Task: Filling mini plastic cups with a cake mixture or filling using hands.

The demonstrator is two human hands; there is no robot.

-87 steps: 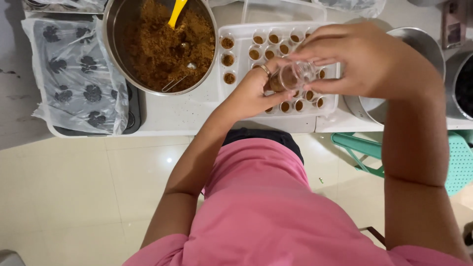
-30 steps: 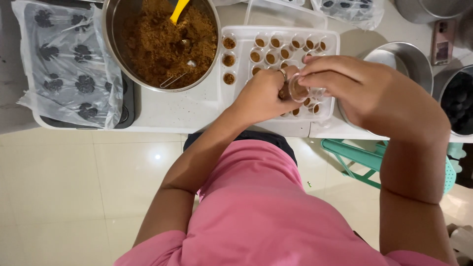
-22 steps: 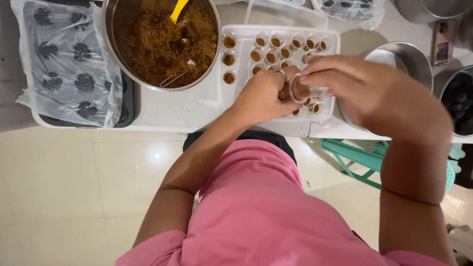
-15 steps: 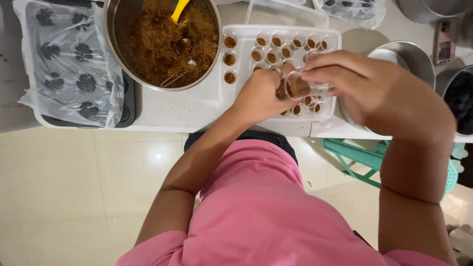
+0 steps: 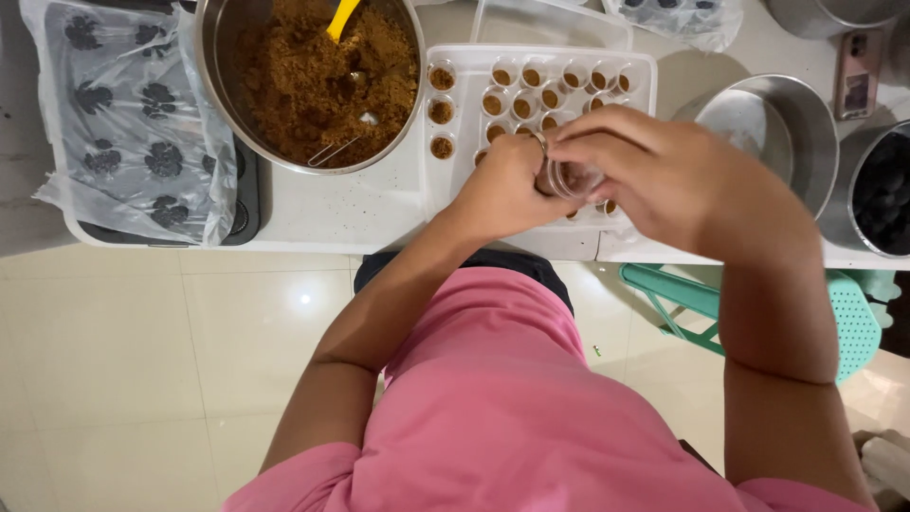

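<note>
- The left hand (image 5: 507, 185) and the right hand (image 5: 645, 166) meet over the shallow white plastic tray (image 5: 455, 199), both pinching one small clear plastic cup (image 5: 569, 180) with brown filling in its bottom; the fingers of each hand are curled tight round it, just above the tray's near edge.
- By the look of it the work is well under way: more than a dozen small filled cups (image 5: 512, 100) already stand in rows toward the tray's far side, each showing a brown layer.
- Plenty seems left: the big round steel bowl of brown crumbs (image 5: 313, 81) is heaped, with a yellow-handled utensil (image 5: 341, 17) stuck in it.
- Left of the bowl lies a dark mould tray wrapped in clear plastic film (image 5: 133, 123), with dark flower shapes inside.
- To the right sit an empty round steel pan (image 5: 768, 123) and a steel pot of dark pieces (image 5: 882, 190), well apart from the hands.
- Nothing blocks the hands; the forearms hide the tray's near rows.
</note>
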